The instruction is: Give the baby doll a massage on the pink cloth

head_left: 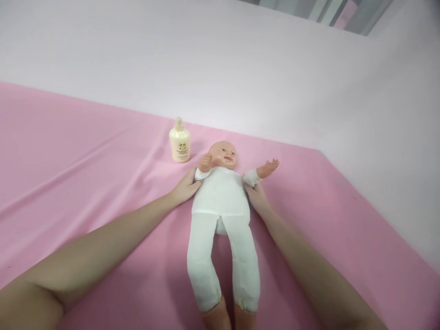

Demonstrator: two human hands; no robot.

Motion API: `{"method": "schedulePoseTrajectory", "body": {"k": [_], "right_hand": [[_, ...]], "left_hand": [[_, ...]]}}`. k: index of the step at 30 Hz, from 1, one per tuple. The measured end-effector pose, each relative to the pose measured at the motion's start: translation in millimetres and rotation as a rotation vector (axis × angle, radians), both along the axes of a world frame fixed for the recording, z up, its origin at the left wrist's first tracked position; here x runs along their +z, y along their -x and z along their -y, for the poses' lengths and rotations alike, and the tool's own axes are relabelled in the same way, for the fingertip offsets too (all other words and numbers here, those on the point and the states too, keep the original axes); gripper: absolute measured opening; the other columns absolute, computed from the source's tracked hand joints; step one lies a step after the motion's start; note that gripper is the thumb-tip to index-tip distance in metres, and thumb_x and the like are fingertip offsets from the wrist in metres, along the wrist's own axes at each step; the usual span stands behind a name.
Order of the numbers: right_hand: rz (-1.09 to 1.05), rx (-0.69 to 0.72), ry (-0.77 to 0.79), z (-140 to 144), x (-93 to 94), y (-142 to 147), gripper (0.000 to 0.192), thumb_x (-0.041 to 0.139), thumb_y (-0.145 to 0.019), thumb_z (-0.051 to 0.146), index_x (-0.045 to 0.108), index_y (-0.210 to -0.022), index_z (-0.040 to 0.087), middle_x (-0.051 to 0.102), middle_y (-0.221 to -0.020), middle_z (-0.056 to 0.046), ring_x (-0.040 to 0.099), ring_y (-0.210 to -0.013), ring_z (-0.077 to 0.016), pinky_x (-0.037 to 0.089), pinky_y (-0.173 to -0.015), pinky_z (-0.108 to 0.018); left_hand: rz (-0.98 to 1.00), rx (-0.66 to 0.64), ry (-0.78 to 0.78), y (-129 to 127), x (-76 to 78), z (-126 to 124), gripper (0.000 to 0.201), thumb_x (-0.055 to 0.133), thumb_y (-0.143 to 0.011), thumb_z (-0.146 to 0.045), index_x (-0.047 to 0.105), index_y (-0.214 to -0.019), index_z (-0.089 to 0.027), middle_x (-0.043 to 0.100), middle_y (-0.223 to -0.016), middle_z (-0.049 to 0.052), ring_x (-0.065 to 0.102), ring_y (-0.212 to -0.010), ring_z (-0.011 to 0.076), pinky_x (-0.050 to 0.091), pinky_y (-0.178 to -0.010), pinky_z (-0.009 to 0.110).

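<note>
A baby doll point(222, 201) in a white cloth suit lies on its back on a pink sheet point(85, 160), head toward the wall and feet toward me. My left hand point(185, 185) cups the doll's side under one raised arm. My right hand point(257, 198) presses against the opposite side of its chest, beneath the outstretched arm. The fingers of both hands are partly hidden behind the doll's body.
A small cream lotion bottle point(179, 142) stands upright on the sheet just left of the doll's head. A white wall point(240, 68) runs along the far and right edges of the pink surface.
</note>
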State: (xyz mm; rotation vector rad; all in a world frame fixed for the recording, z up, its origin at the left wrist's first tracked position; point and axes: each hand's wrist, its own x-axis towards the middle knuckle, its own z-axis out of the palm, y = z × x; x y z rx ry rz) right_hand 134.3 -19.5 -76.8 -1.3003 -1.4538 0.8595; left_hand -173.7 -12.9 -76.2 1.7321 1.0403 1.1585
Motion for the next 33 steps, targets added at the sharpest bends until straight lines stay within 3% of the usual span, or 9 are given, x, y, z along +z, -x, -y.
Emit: {"method": "schedulePoseTrajectory", "body": {"k": [9,17,33], "right_hand": [[-0.031,0.008,0.042,3.0,9.5,2.7,0.046,0.067,-0.088,0.061,0.071,-0.113,0.022,0.077,-0.118,-0.012,0.065,-0.120,-0.0395,0.050,-0.107,-0.054],[-0.024,-0.002,0.060,2.4,7.7,1.8,0.042,0.068,-0.087,0.062,0.070,-0.105,0.025,0.077,-0.109,-0.009,0.068,-0.113,-0.0390,0.052,-0.103,-0.055],[-0.049,-0.010,0.049,4.7,11.2,3.4,0.045,0.070,-0.085,0.063,0.070,-0.107,0.024,0.078,-0.116,-0.010,0.067,-0.118,-0.0394,0.051,-0.110,-0.055]], "left_hand": [[-0.007,-0.002,-0.014,-0.2,0.4,-0.4,0.054,0.064,-0.099,-0.038,0.053,-0.148,-0.019,0.068,-0.141,0.013,0.066,-0.126,0.0336,0.054,-0.110,0.051],[-0.029,0.004,-0.033,-0.2,5.0,0.9,0.052,0.063,-0.099,-0.037,0.054,-0.146,-0.018,0.066,-0.143,0.014,0.065,-0.129,0.0347,0.053,-0.113,0.051],[-0.003,0.000,-0.018,-1.8,6.1,2.3,0.055,0.063,-0.098,-0.038,0.051,-0.148,-0.018,0.064,-0.146,0.014,0.062,-0.133,0.0342,0.050,-0.115,0.051]]}}
